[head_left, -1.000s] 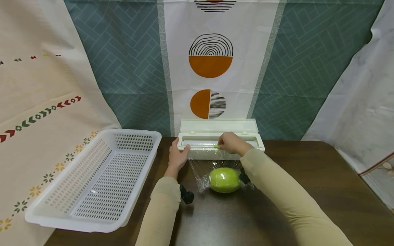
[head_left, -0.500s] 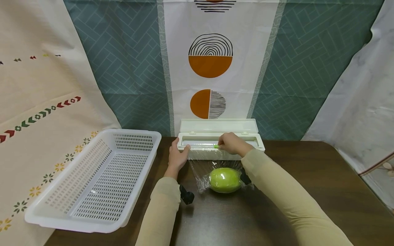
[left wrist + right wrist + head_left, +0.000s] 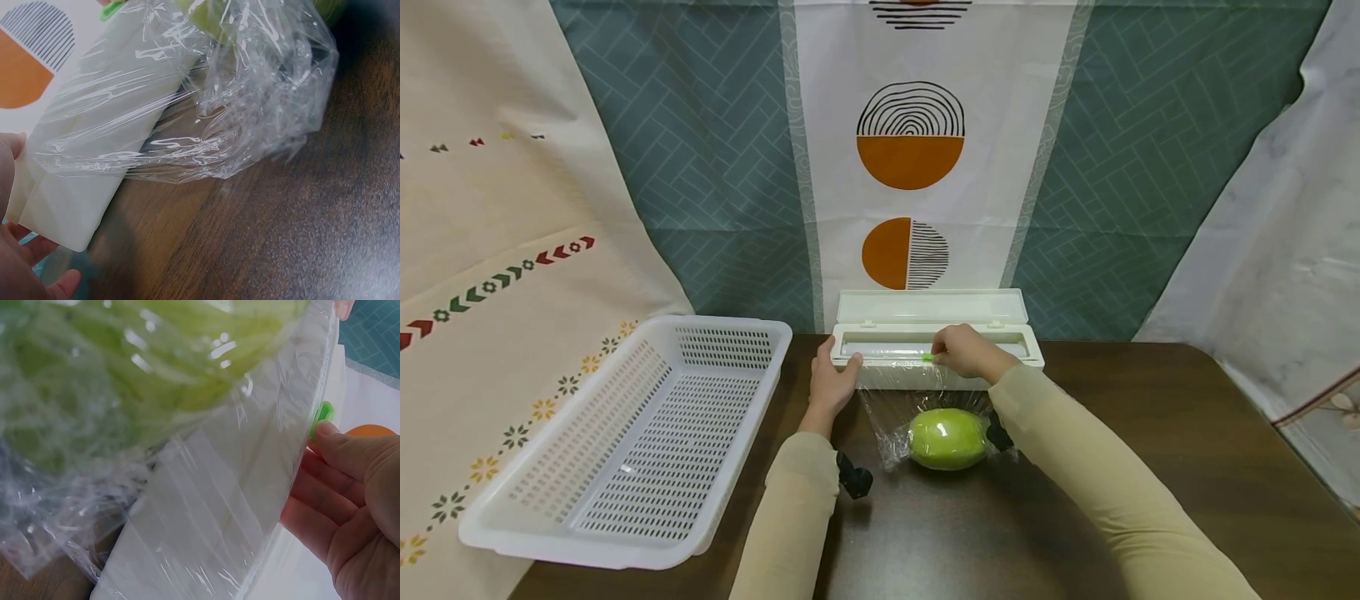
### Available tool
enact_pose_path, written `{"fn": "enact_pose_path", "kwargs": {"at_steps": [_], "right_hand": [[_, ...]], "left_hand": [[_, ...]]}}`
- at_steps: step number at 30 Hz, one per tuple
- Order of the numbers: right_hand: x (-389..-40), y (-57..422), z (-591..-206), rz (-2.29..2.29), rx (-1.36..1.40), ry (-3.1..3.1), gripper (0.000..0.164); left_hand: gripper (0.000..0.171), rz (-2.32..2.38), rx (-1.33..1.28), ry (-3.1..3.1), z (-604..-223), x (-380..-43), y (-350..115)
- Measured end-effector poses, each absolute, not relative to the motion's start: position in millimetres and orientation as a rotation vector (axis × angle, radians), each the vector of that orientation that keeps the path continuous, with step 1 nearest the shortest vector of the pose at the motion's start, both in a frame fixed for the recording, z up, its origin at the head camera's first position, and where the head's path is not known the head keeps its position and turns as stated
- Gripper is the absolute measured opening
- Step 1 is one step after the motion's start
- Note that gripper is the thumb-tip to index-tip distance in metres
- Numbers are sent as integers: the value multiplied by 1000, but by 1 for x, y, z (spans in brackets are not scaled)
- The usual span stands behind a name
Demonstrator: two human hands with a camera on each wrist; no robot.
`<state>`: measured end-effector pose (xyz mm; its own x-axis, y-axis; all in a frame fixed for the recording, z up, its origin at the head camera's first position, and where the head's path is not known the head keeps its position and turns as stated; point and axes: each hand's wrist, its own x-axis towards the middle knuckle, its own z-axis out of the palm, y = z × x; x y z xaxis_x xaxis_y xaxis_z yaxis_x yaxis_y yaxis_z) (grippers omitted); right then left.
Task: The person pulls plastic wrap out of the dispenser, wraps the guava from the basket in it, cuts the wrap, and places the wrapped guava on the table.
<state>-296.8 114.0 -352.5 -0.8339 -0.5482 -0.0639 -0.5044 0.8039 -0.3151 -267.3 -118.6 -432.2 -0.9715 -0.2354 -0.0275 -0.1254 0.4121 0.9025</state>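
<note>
L hand (image 3: 831, 386) gripped white plastic box (image 3: 932, 332) nr far edge of brown wood table (image 3: 1150, 433), R hand (image 3: 967, 350) pinched its green slider (image 3: 323, 419), w/ clear film (image 3: 156, 137) covering oval green fruit (image 3: 949, 439).

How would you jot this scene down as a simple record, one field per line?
Left grip: holding the white box by its left end
Right grip: pinching the green tab
Lid: open
Plastic wrap: stretched from box over the green fruit
Fruit: on the table, in front of the box
Basket: white, left of the box
</note>
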Motion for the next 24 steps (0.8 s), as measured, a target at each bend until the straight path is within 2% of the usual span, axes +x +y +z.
{"fn": "enact_pose_path", "kwargs": {"at_steps": [24], "right_hand": [[-297,118,-356,-469,-829,2841,17]], "left_hand": [[66,-1502,299,-2629,-431,-265,-120]]}}
